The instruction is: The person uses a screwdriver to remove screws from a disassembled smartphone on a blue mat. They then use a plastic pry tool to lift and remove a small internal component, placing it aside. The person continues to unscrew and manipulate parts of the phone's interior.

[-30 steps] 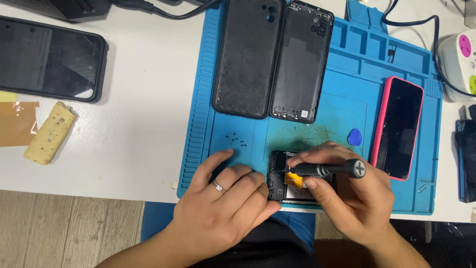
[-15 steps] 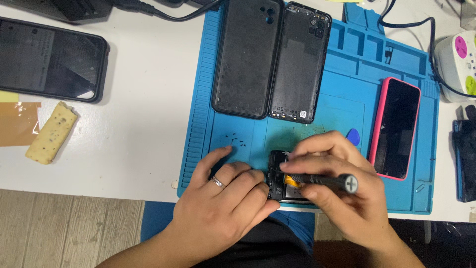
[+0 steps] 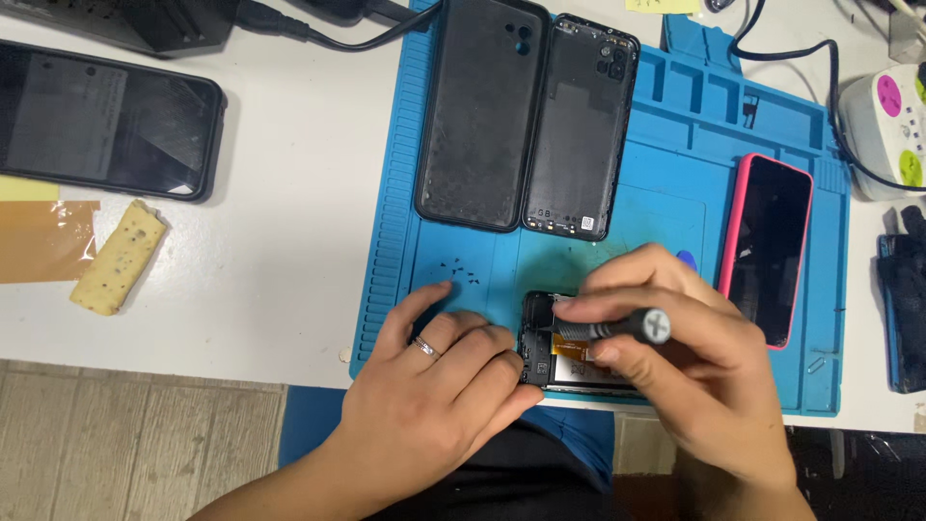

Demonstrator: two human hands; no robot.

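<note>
An opened phone (image 3: 550, 347) with its back off lies at the near edge of the blue work mat (image 3: 405, 193). My left hand (image 3: 434, 386), a ring on one finger, presses on the phone's left side and holds it down. My right hand (image 3: 694, 367) grips a small black screwdriver (image 3: 617, 326) with a silver cap, lying almost level, its tip over the phone's upper left part. A few tiny screws (image 3: 461, 272) lie on the mat just beyond my left hand. My right hand hides most of the phone.
Two dark phone back covers (image 3: 482, 106) (image 3: 579, 125) lie side by side at the mat's far part. A pink-cased phone (image 3: 767, 246) rests at its right. A black phone (image 3: 96, 116) and a yellow sponge piece (image 3: 121, 259) sit on the white table at left. A white power strip (image 3: 887, 125) stands far right.
My right hand has turned the screwdriver so its capped end points more toward the camera and shifted slightly left over the phone. My left hand stays put.
</note>
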